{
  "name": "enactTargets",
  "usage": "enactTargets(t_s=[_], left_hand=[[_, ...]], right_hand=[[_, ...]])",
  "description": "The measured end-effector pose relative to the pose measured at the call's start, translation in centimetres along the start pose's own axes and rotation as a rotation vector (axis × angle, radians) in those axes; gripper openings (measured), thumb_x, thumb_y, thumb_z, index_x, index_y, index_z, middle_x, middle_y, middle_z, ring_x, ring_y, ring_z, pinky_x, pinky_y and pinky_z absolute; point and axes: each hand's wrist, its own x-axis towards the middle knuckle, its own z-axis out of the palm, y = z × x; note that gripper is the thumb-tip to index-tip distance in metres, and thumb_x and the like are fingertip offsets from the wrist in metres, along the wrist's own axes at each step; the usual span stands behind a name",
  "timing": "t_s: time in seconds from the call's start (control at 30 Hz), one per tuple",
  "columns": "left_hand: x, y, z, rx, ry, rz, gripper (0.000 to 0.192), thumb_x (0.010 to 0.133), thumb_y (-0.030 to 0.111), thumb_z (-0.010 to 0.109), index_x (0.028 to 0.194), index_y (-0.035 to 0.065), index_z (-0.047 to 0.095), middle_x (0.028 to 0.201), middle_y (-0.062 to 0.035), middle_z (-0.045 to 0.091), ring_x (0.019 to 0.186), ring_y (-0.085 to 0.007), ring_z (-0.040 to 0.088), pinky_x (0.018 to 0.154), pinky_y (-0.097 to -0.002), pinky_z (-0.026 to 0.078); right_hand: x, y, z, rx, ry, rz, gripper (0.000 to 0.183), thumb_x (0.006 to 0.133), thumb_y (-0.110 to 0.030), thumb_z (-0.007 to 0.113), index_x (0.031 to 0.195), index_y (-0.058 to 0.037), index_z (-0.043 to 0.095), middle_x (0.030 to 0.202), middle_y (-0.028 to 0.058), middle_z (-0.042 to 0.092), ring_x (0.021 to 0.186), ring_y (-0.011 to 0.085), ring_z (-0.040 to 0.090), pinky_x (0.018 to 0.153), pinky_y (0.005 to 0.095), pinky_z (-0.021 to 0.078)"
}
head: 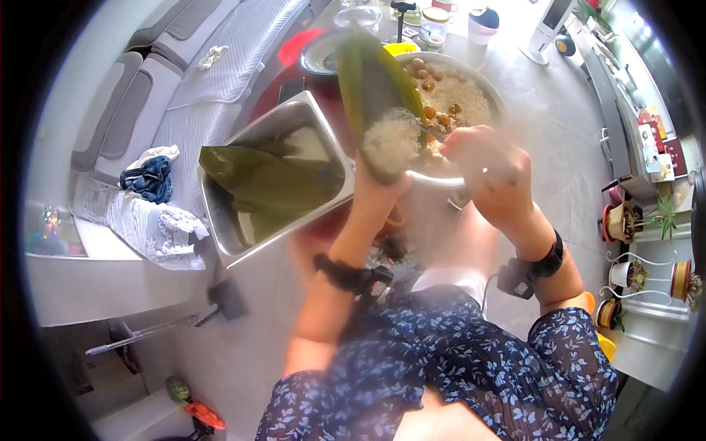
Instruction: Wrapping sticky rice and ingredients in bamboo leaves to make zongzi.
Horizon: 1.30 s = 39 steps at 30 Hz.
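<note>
My left hand (380, 182) grips the lower end of a long green leaf (358, 71) folded into a cone. White rice (391, 142) fills the cone's mouth. My right hand (491, 165) is closed around the handle of a metal spoon (436, 132), whose bowl rests at the rice. Behind the leaf stands a large round basin (499, 105) of rice with several brown, date-like fruits (429, 112) on it; the leaf hides its left side. To the left, a rectangular steel tray (336, 138) holds wide green leaves (276, 182) in what looks like water.
Under the tray is a red round surface (270, 105). A patterned bowl (320, 55), a lidded glass jar (434, 27) and a cup (483, 26) stand farther back. A grey sofa (193, 82) runs along the left. A dustpan (226, 300) is on the floor, and potted plants (623, 220) stand at right.
</note>
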Motion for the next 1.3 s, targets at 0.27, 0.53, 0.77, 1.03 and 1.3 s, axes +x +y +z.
enactTargets(t_s=[0.27, 0.53, 0.77, 1.03, 1.3], left_hand=[[-0.4, -0.3, -0.2, -0.039, -0.042, -0.037, 0.067, 0.068, -0.010, 0.063, 0.127, 0.0052, 0.034, 0.117, -0.0075, 0.048, 0.106, -0.0180, 0.051, 0.084, -0.0301, 0.049], [-0.7, -1.1, 0.2, -0.225, -0.078, -0.074, 0.066, 0.069, -0.012, 0.060, 0.127, 0.0073, 0.037, 0.117, -0.0063, 0.049, 0.107, -0.0186, 0.050, 0.086, -0.0318, 0.048], [0.0, -0.8, -0.1, -0.084, -0.093, 0.006, 0.068, 0.070, -0.011, 0.062, 0.129, 0.0070, 0.034, 0.120, -0.0060, 0.047, 0.109, -0.0184, 0.049, 0.088, -0.0309, 0.048], [-0.1, -0.3, -2.6, -0.197, -0.167, -0.057, 0.063, 0.077, 0.008, 0.071, 0.129, 0.0078, 0.035, 0.117, -0.0059, 0.048, 0.103, -0.0178, 0.050, 0.083, -0.0316, 0.047], [0.3, 1.4, -5.9, -0.054, 0.084, 0.099, 0.050, 0.095, 0.050, 0.035, 0.126, 0.0118, 0.041, 0.112, -0.0101, 0.052, 0.094, -0.0271, 0.054, 0.073, -0.0372, 0.049]], right_hand=[[0.2, -0.2, 0.0, 0.026, 0.094, 0.041, 0.005, 0.083, 0.000, 0.059, 0.088, 0.0026, 0.061, 0.081, 0.0121, 0.064, 0.069, 0.0189, 0.064, 0.062, 0.0272, 0.0500], [-1.1, -1.1, 0.3, 0.103, 0.154, 0.196, 0.007, 0.086, -0.003, 0.059, 0.088, 0.0032, 0.062, 0.082, 0.0121, 0.065, 0.071, 0.0174, 0.065, 0.066, 0.0268, 0.0508], [-1.3, 1.2, 0.8, 0.466, 0.388, 0.436, 0.013, 0.089, -0.003, 0.049, 0.093, 0.0062, 0.057, 0.084, 0.0154, 0.063, 0.071, 0.0257, 0.067, 0.068, 0.0280, 0.0558], [-3.6, 9.9, -2.4, 0.715, 0.756, 0.878, 0.020, 0.092, -0.011, 0.047, 0.095, 0.0083, 0.053, 0.081, 0.0212, 0.063, 0.074, 0.0275, 0.067, 0.069, 0.0314, 0.0580], [-6.2, 13.5, -4.9, 0.186, 0.241, 1.108, 0.069, 0.079, -0.054, 0.064, 0.119, 0.0000, 0.049, 0.101, 0.0093, 0.058, 0.092, 0.0171, 0.056, 0.077, 0.0326, 0.0460]])
